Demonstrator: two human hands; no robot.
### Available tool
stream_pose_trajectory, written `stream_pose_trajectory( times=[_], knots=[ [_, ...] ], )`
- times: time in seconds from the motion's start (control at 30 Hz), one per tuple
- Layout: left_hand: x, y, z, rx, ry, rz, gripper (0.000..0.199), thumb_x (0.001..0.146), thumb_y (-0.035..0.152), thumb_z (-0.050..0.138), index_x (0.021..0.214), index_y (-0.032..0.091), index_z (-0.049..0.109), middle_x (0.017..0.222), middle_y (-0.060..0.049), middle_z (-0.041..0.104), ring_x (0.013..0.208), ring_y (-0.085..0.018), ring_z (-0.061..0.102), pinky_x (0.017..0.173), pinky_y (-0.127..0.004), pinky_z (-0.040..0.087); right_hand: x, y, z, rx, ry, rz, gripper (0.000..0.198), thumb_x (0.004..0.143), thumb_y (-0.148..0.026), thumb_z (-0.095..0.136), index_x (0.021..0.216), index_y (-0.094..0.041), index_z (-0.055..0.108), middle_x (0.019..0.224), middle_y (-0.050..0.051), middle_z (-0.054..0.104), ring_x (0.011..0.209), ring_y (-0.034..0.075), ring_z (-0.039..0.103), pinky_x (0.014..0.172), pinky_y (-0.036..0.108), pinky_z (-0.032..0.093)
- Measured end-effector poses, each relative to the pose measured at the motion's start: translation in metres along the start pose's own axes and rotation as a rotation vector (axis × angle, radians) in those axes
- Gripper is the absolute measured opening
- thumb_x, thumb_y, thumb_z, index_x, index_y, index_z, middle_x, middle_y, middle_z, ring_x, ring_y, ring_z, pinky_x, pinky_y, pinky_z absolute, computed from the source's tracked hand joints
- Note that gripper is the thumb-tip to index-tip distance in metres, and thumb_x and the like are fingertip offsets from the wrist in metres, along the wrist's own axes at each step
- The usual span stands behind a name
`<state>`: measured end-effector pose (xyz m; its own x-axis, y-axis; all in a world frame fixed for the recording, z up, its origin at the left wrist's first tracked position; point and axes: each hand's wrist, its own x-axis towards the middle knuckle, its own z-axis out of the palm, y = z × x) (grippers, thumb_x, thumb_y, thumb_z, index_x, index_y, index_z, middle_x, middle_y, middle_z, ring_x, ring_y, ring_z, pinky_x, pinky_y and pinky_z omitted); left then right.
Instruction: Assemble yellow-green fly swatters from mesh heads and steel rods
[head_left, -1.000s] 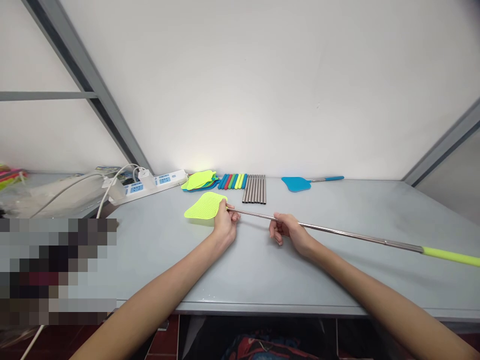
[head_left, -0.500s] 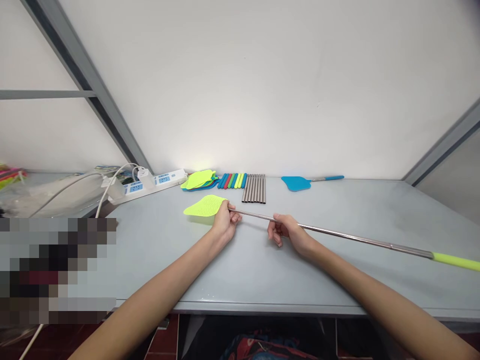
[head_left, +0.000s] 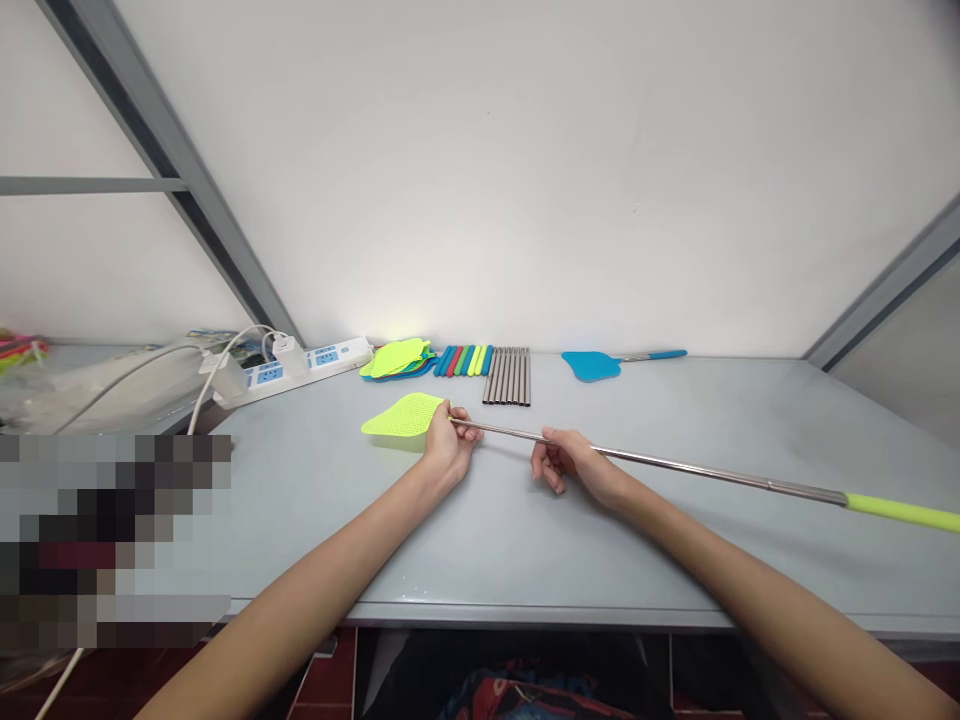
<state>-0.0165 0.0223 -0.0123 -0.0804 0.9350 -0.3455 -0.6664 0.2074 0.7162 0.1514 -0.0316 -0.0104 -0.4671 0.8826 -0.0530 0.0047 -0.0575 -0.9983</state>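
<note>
A yellow-green fly swatter (head_left: pixel 401 415) with a long telescopic metal rod is held above the table, its head to the left and its yellow-green grip running out past the right edge. My left hand (head_left: pixel 448 440) is closed around the rod where it meets the swatter head. Farther right along the rod, my right hand (head_left: pixel 566 460) pinches it from above with thumb and fingers, and its lower fingers are curled. Behind my hands lie a row of metal tubes (head_left: pixel 508 377), a row of coloured grips (head_left: pixel 463 361) and a pile of swatter heads (head_left: pixel 397 359).
At the back right lies a blue fly swatter (head_left: pixel 592 365) with a short rod. A white power strip (head_left: pixel 300 375) with plugs and cables stands at the left, beside clear plastic bags (head_left: pixel 142 390). The grey table (head_left: pixel 585 570) ends at a front edge near my forearms.
The swatter has shifted slightly left, so more of its yellow-green grip shows at the right. Both hands keep their hold on the rod, nearly in place.
</note>
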Motion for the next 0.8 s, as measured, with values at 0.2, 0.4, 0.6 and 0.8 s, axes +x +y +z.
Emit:
stream_pose_trajectory(
  times=[0.2,0.4,0.6,0.8],
  knots=[
    [0.0034,0.0018,-0.0012,0.03,-0.053,-0.064,0.024,0.076,0.022,0.034,0.054,0.016,0.041,0.036,0.006,0.032,0.027,-0.007,0.03,0.036,-0.022,0.032,-0.0016,-0.002,0.0004,0.012,-0.018,0.012,0.05,0.081,-0.042,0.025,0.057,-0.012,0.056,0.042,0.0,0.044,0.038,0.008,0.04,0.044,0.023,0.033],
    [0.0031,0.0012,-0.0019,0.033,-0.068,-0.058,0.027,0.078,0.026,0.033,0.055,0.016,0.041,0.038,0.005,0.034,0.028,-0.007,0.031,0.037,-0.023,0.032,-0.0021,-0.0029,0.0007,0.026,-0.034,0.021,0.05,0.081,-0.042,0.024,0.058,-0.012,0.057,0.042,0.0,0.045,0.037,0.008,0.04,0.044,0.022,0.034],
    [-0.0003,-0.0001,-0.0012,0.029,-0.07,0.007,0.035,0.079,0.033,0.026,0.052,0.017,0.041,0.035,0.004,0.031,0.028,-0.009,0.031,0.036,-0.024,0.032,0.0012,0.0017,-0.0022,0.047,-0.039,0.028,0.05,0.081,-0.043,0.025,0.058,-0.012,0.056,0.042,0.0,0.045,0.037,0.008,0.041,0.043,0.022,0.034],
    [-0.001,0.0004,0.0,0.019,-0.08,0.023,0.033,0.077,0.032,0.026,0.051,0.017,0.042,0.036,0.003,0.033,0.028,-0.009,0.031,0.035,-0.023,0.03,0.0029,0.004,-0.0039,0.045,-0.052,0.034,0.05,0.081,-0.044,0.025,0.059,-0.012,0.057,0.043,0.0,0.045,0.038,0.008,0.041,0.043,0.022,0.033]
  ],
)
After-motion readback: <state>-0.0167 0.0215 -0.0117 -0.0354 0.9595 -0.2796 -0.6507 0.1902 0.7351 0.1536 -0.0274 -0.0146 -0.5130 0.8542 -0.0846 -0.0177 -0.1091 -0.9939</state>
